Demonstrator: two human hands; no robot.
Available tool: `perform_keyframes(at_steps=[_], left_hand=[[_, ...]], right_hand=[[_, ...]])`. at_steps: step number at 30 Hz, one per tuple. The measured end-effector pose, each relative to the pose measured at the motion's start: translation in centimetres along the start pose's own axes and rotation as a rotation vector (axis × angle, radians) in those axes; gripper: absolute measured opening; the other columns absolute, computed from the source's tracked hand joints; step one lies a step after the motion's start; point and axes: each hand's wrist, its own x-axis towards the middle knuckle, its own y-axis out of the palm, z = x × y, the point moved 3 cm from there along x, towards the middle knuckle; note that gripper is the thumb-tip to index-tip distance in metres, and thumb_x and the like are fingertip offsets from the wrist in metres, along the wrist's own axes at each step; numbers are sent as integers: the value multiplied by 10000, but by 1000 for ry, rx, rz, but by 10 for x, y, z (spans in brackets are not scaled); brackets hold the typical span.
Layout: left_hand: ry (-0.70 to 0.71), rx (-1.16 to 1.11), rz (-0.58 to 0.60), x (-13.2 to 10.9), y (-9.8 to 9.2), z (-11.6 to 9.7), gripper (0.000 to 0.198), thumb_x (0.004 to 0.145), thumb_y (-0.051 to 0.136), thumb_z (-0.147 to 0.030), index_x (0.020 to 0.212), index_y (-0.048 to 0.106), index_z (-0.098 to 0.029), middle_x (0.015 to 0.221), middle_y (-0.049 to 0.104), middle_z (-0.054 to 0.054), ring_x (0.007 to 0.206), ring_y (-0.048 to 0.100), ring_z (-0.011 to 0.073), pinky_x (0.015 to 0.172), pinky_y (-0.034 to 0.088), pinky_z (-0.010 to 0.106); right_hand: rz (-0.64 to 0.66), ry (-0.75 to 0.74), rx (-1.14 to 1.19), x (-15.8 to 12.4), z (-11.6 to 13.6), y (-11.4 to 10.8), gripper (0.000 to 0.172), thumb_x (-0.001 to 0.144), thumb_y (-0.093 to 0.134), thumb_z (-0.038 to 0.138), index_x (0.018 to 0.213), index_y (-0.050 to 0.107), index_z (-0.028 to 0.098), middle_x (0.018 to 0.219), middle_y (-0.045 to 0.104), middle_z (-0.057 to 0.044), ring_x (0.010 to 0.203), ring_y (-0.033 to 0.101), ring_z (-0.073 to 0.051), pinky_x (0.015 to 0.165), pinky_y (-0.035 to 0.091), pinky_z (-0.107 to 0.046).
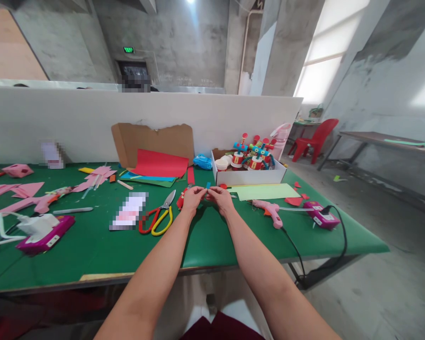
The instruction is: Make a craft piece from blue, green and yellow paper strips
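Item: small blue piece [208, 185], at the clock's centre, held just over the green tabletop [208, 250]. Left hand [192, 198] and right hand [221, 197]: fingertips drawn together, both apparently pinching the piece from its near side. The two-handed grip presumably keeps so slight a part steady; exact finger contact is too small to tell.

Two o'clock: white box [250, 177], open-topped, its low walls probably keeping the assembled figures [257, 161] upright and together; these have red cup-like bodies, blue crosspieces and ribbed, coiled arms.

Three o'clock: pale green sheet [265, 191], flat, smooth-edged.

Four o'clock: pink glue gun [269, 208], plastic, grip towards the wearer, seemingly for easy reach; its translucent stick extends towards a purple power strip [320, 216].

Eight o'clock: scissors [162, 208], metal blades slightly parted, red and yellow loops facing the wearer, likely for ready pickup.

Ten o'clock: red sheet [162, 164], slightly curled, over blue and green sheets.
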Motion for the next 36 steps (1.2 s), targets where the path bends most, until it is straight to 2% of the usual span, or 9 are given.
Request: perform_keyframes(at_steps=[4, 7, 9, 12, 15, 19, 27, 33, 36], left_hand=[[-8, -2, -18, -2, 0, -3, 296, 541, 746, -416, 607, 624, -155, 496, 557, -22, 475, 460, 88, 495, 380, 228], [-55, -59, -40, -3, 0, -3, 324, 545, 742, -436, 652, 625, -153, 516, 561, -26, 485, 476, 89, 496, 381, 225], [-83, -65, -15, -3, 1, -2, 350, 532, 756, -435, 687, 630, -147, 550, 584, -20, 495, 489, 88, 493, 378, 220], [-100, -39, 28, -3, 2, -1, 375, 495, 785, -402, 718, 635, -141, 598, 616, -9, 503, 502, 84, 484, 369, 211], [-99, -20, 14, -1, 2, 1, 367, 479, 791, -385, 705, 632, -143, 593, 613, -14, 497, 499, 80, 478, 367, 206], [-84, 7, 6, 0, 1, 3, 343, 489, 783, -389, 674, 631, -143, 563, 600, -17, 479, 480, 73, 471, 365, 204], [-94, -16, 83, 0, 3, 4, 348, 531, 769, -405, 705, 639, -133, 569, 597, -8, 477, 476, 74, 477, 370, 210], [-84, -32, 16, 1, 1, 4, 331, 505, 785, -388, 662, 629, -141, 537, 585, -24, 466, 485, 76, 473, 379, 212], [-91, -71, -21, 1, -1, 4, 343, 499, 787, -394, 680, 643, -141, 563, 616, -10, 495, 527, 93, 494, 402, 220]], right_hand=[[-50, -14, 4, 2, 1, -1, 246, 506, 796, 262, 673, 640, 171, 538, 639, 36, 517, 603, -119, 617, 537, -277], [-92, -9, 42, 2, 1, -2, 237, 511, 790, 249, 650, 612, 175, 514, 623, 43, 520, 608, -123, 600, 542, -269], [-100, -8, 51, 2, 1, -2, 238, 514, 787, 242, 640, 597, 176, 511, 620, 45, 522, 611, -121, 590, 541, -258], [-86, 3, 35, 1, 1, -1, 236, 522, 784, 236, 644, 591, 174, 520, 630, 37, 522, 615, -116, 575, 534, -239], [-66, 17, 14, 1, 0, 0, 231, 528, 782, 234, 646, 594, 173, 521, 633, 33, 515, 613, -113, 561, 525, -230], [-76, 18, 23, 1, 0, -2, 229, 530, 780, 251, 659, 610, 170, 516, 626, 39, 495, 592, -99, 552, 512, -222], [-60, -51, -31, 3, 2, -4, 240, 510, 789, 280, 644, 623, 171, 523, 615, 49, 496, 566, -93, 573, 504, -239], [-41, -11, 2, 3, -1, -2, 248, 569, 767, 349, 675, 619, 180, 538, 608, 46, 514, 580, -103, 585, 514, -254], [12, 11, 6, 2, -3, 1, 285, 539, 791, 318, 725, 623, 182, 583, 633, 39, 538, 597, -108, 601, 522, -263]])
